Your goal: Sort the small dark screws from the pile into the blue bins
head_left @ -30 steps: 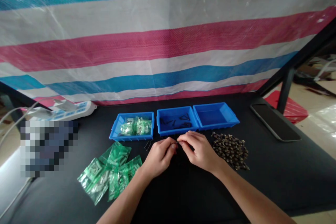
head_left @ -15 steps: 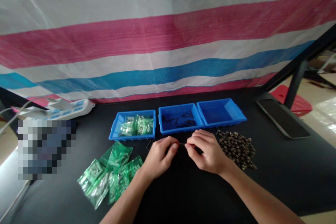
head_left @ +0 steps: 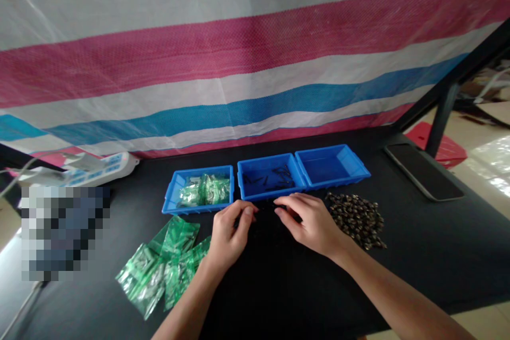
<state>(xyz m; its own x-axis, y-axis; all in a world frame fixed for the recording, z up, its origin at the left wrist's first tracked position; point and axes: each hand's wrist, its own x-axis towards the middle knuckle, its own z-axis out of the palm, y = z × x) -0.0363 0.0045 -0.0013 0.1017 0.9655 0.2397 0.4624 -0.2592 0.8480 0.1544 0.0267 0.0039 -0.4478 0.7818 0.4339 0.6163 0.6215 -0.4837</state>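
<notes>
Near the middle of the black table, my left hand [head_left: 231,231] is closed, thumb against the index finger. Whatever is in that pinch is too small and dark to make out. My right hand [head_left: 311,222] hovers just across from it, thumb and index fingertips slightly apart, nothing visible between them. Right behind my hands, a blue tray [head_left: 269,196] holds several thin black screw-like pieces [head_left: 282,171]. A heap of small brassy-dark metal parts [head_left: 354,220] lies beside my right hand. Green plastic packets [head_left: 175,239] lie to the left of my left hand.
More green packets [head_left: 207,189] fill the left blue tray [head_left: 169,203]. Another blue tray [head_left: 330,166] stands at the right of the row. A phone [head_left: 424,171] lies at the far right. At the left are a white power strip [head_left: 107,167] and a pixelated object [head_left: 66,234]. A striped sheet [head_left: 223,69] hangs behind.
My hands have moved apart; the thin piece seen between their fingertips is no longer visible there. My left hand shifted left, and my right thumb and index finger have parted. The view shifted slightly.
</notes>
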